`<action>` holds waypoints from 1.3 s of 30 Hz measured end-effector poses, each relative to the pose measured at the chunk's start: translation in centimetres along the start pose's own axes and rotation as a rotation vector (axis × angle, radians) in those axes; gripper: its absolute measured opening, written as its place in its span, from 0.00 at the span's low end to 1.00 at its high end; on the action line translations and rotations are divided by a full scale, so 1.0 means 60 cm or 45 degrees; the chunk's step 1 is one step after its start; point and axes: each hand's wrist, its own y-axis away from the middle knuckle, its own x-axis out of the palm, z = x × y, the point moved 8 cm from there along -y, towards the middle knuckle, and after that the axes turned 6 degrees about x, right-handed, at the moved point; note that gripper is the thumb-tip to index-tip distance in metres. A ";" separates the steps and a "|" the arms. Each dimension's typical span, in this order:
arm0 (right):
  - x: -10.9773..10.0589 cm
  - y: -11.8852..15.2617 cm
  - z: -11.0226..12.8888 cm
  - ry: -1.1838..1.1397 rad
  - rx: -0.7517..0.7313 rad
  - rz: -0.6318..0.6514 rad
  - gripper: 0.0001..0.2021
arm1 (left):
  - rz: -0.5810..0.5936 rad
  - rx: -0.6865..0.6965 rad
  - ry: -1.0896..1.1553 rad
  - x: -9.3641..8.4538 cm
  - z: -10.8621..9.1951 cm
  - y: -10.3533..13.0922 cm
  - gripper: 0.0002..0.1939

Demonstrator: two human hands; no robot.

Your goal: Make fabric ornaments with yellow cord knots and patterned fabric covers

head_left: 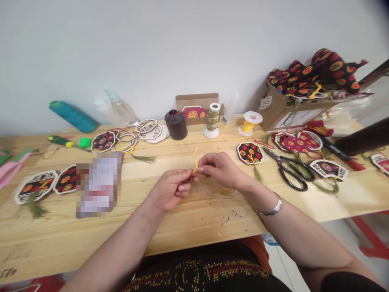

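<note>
Over the middle of the wooden table (133, 227), my left hand (174, 186) and my right hand (219, 168) meet, both pinching a short yellow cord (196, 153). One end of the cord sticks up above the fingertips, and part of it is hidden between them. It seems looped or knotted where the fingers meet. To the right of my right hand lies a scalloped ornament (249, 154) with patterned dark fabric, a pale rim and a green tassel. Black-handled scissors (293, 168) lie partly open beyond it.
Along the wall stand a black thread spool (176, 125), a green-gold spool (213, 115), a yellow cord spool (249, 123) and a teal thread cone (73, 116). At the back right, a cardboard box (281, 107) holds patterned fabric. More tasselled ornaments (36, 188) lie left, near a blurred-out object (100, 188).
</note>
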 end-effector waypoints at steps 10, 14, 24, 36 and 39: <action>0.000 -0.003 -0.006 -0.157 -0.013 0.082 0.05 | 0.081 -0.190 0.129 0.014 0.012 0.002 0.17; -0.001 -0.003 -0.006 -0.131 -0.012 0.078 0.05 | 0.114 -0.124 0.104 0.014 0.010 0.002 0.12; 0.000 -0.001 -0.004 -0.138 -0.011 0.088 0.04 | 0.153 -0.024 0.007 0.013 0.006 0.001 0.06; 0.001 0.001 -0.001 -0.043 -0.017 0.085 0.06 | 0.072 0.175 -0.209 0.012 -0.014 0.002 0.09; 0.000 0.000 -0.001 -0.016 -0.023 0.074 0.06 | 0.059 0.242 -0.287 0.012 -0.019 0.004 0.10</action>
